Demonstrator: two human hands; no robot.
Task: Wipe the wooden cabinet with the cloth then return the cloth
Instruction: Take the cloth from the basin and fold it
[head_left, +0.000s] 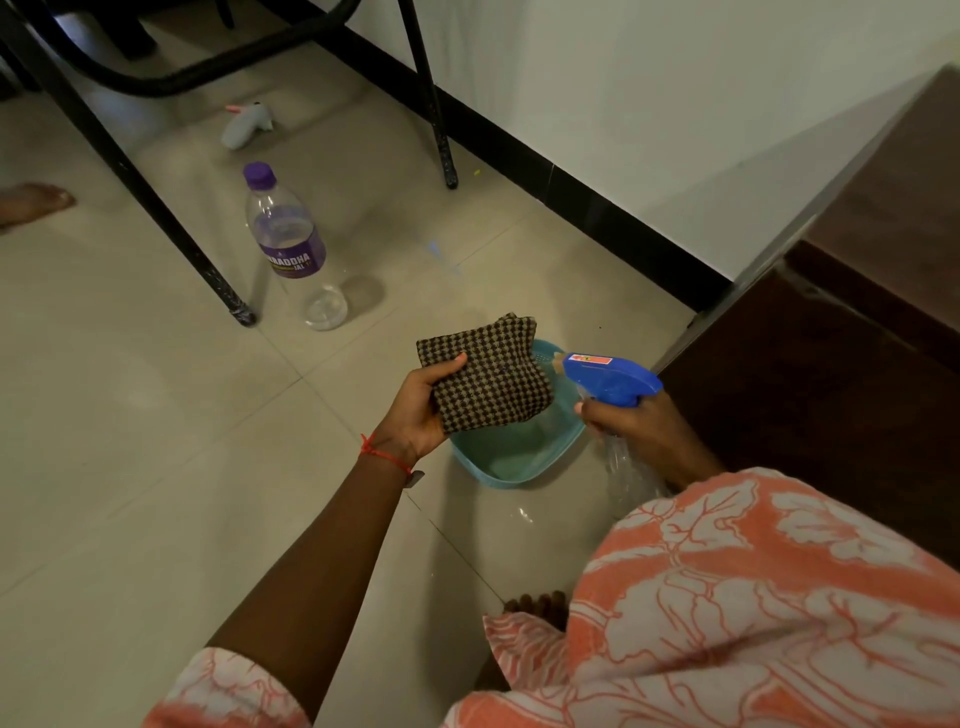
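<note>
Your left hand (415, 410) grips the folded brown checked cloth (485, 371) above the turquoise plastic basin (519, 457); your right hand (639, 426), at three o'clock, clasps the blue-headed spray bottle (613, 379), nozzle toward the cloth, likely to dampen it before the dark wooden cabinet (831, 364).

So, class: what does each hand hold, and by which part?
Left hand grips the checked cloth by its lower left edge. Right hand holds the spray bottle at its neck, under the blue trigger head.

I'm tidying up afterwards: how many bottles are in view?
2: a purple-capped water bottle standing on the floor by the black chair leg, and a spray bottle in the right hand.
</note>
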